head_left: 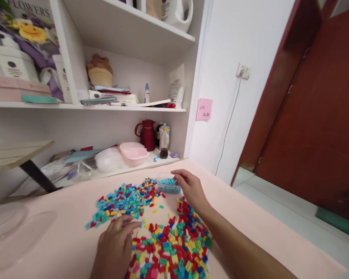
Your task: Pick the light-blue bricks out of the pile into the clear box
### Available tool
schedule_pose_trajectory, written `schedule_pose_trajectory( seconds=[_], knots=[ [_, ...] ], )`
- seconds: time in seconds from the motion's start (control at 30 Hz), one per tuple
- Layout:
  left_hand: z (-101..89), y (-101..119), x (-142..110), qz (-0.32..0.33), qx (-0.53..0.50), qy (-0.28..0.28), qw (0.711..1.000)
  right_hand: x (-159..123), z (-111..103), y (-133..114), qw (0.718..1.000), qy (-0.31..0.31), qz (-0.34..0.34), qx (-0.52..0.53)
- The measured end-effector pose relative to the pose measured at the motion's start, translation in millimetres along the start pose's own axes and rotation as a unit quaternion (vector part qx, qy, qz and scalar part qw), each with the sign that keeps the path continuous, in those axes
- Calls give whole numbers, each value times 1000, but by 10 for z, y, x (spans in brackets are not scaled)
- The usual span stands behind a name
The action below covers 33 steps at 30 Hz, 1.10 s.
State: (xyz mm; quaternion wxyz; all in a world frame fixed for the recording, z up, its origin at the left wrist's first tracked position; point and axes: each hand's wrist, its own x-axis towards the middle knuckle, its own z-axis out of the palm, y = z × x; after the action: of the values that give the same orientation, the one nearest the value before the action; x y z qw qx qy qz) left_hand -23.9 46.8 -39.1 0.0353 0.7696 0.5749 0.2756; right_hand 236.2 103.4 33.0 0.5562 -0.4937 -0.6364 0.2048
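Head cam: tub (169,190) at half-curled fingertips of R hand (192,190), bricks (174,257) by slightly parted fingertips of L hand (116,241), can't tell holds; prob. colour-sorting, next needs fine pinch.

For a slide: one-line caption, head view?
Right hand at a tub of blue bricks, left hand by mixed loose bricks on a pink table.

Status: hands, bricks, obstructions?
Right hand at clear tub, grip unclear. Left hand by loose bricks, grip unclear. Light-blue bricks inside tub. Right hand partly covers tub.
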Motion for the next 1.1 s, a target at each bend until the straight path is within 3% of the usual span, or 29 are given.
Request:
schedule_pose_trajectory(
  seconds=[0.1, 0.2, 0.3, 0.47, 0.7, 1.1],
  knots=[
    [-56, 123, -21, -10, 7, 4, 1000, -175, 167, -75, 992, -101, -69, -34],
    [-99, 228, -35, -11, 1, -3, 1000, -360, 338, -121, 958, -220, -166, -77],
    [-118, 273, -36, -24, -3, 2, 1000, -484, 461, -119, 930, -286, -208, -97],
    [-142, 264, -43, -52, -33, 25, 998, -543, 553, -49, 924, -300, -197, -132],
    [-170, 214, -74, -171, -133, 63, 974, -569, 591, -10, 911, -313, -181, -197],
    [-166, 212, -54, -165, -149, 53, 973, -573, 592, -67, 919, -307, -145, -199]
  ],
)
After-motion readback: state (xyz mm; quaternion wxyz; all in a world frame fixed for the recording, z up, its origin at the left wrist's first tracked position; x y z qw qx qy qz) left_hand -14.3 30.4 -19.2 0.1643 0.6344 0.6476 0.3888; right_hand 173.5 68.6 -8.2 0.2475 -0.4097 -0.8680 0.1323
